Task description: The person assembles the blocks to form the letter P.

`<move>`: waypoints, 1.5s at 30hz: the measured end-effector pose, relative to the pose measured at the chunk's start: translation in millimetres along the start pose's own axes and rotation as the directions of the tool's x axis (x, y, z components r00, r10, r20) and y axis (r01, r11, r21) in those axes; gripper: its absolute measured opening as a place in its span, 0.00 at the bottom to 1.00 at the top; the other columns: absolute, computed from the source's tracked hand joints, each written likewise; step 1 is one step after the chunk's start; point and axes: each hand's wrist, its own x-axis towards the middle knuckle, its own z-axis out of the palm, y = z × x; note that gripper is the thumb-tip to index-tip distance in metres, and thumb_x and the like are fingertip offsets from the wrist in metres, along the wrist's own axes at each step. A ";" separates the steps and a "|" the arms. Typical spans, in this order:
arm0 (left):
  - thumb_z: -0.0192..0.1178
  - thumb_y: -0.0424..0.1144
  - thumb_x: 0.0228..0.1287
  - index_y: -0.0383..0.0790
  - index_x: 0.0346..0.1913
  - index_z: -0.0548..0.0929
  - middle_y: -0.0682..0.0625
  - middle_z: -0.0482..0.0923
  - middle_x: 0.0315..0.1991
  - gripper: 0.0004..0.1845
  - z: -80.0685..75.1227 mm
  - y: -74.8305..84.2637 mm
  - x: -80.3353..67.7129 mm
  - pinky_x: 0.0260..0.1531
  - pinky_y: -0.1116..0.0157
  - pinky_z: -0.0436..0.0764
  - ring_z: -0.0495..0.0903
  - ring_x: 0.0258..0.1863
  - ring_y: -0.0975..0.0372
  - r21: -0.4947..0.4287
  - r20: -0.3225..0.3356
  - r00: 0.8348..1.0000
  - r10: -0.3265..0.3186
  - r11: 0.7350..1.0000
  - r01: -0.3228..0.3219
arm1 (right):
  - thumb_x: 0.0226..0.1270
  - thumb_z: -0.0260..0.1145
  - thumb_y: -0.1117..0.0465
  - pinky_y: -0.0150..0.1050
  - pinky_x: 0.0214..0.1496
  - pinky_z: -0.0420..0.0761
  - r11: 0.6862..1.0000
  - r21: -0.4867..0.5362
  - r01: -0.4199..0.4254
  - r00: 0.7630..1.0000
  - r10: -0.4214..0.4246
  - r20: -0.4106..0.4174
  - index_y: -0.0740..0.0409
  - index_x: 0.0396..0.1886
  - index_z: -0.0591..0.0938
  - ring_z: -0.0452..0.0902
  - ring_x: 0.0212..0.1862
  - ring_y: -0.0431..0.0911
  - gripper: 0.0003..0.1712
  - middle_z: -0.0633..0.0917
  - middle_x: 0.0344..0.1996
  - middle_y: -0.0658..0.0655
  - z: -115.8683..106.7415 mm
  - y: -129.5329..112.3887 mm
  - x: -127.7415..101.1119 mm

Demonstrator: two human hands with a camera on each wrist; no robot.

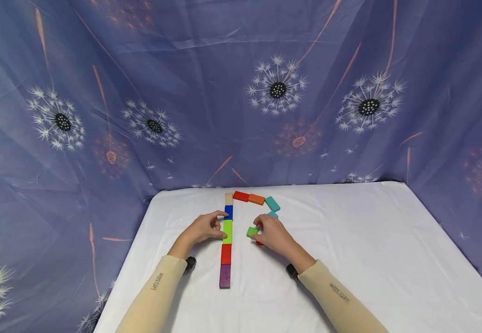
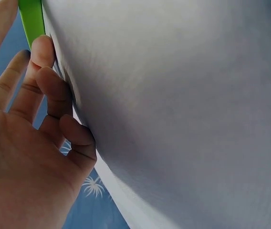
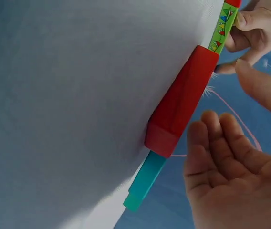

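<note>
A column of flat blocks runs down the white table (image 1: pixel 349 240): beige (image 1: pixel 228 199), blue (image 1: pixel 228 212), lime green (image 1: pixel 227 231), red (image 1: pixel 226 253), purple (image 1: pixel 225 276). My left hand (image 1: pixel 221 225) rests beside the column, thumb and curled fingers gripping the lime green block (image 2: pixel 30 16). To the right, my right hand (image 1: pixel 256 230) pinches a small green block (image 1: pixel 251 231) at its fingertips. A red block (image 3: pixel 183 95) lies on the table under that hand, and a teal block (image 3: pixel 142 183) lies just past it. In the right wrist view the palm holds nothing.
From the column's top a red block (image 1: pixel 241 196), an orange block (image 1: pixel 256 199) and a teal block (image 1: pixel 272 203) curve right, with a lighter teal one (image 1: pixel 272 214) below. A blue dandelion-print cloth (image 1: pixel 241 92) hangs behind and beside the table.
</note>
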 end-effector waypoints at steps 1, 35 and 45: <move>0.78 0.46 0.50 0.52 0.65 0.76 0.52 0.77 0.29 0.36 -1.2 0.1 -0.2 0.39 0.62 0.74 0.73 0.29 0.61 0.001 -0.005 1.000 -0.003 1.000 0.003 | 0.51 0.80 0.54 0.39 0.43 0.81 1.000 -0.010 0.002 1.000 -0.002 -0.007 0.60 0.44 0.84 0.76 0.37 0.40 0.23 0.83 0.34 0.50 0.9 -0.1 0.9; 0.78 0.45 0.50 0.51 0.65 0.76 0.51 0.77 0.29 0.37 -2.2 -0.5 -1.7 0.38 0.64 0.74 0.73 0.28 0.62 0.008 -0.001 1.000 0.000 1.000 0.000 | 0.56 0.77 0.59 0.34 0.38 0.80 0.998 0.050 -0.028 1.000 0.028 -0.001 0.61 0.38 0.88 0.75 0.29 0.38 0.13 0.84 0.25 0.47 16.9 -9.6 23.8; 0.78 0.45 0.51 0.51 0.65 0.76 0.52 0.78 0.28 0.37 -1.8 1.2 -0.7 0.39 0.63 0.74 0.74 0.27 0.61 0.000 -0.001 1.000 0.016 1.000 -0.016 | 0.56 0.75 0.61 0.33 0.36 0.79 0.987 0.100 -0.126 0.992 0.124 0.034 0.62 0.41 0.89 0.75 0.30 0.40 0.13 0.86 0.26 0.49 26.2 -16.8 41.7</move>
